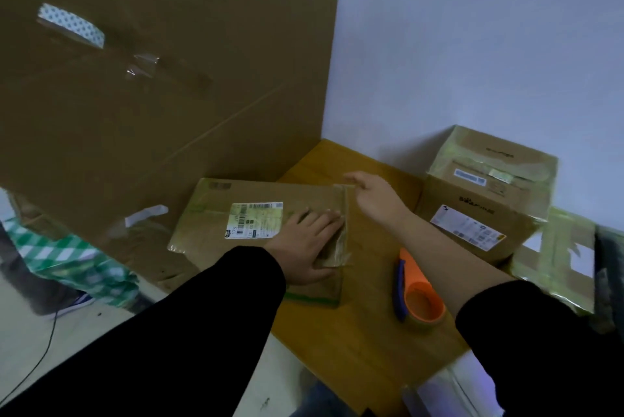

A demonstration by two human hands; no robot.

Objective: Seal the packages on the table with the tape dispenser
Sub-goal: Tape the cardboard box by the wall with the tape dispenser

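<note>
smoothing step: left hand flat, pressing tape onto box; right hand pinches its far end. next i need the dispenser, near the desk front edge.

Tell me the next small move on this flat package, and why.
Probably press the tape down at the far corner with the right hand: it is at that corner, the left hand lies flat on the flat package, and the tape dispenser lies unheld.
</note>
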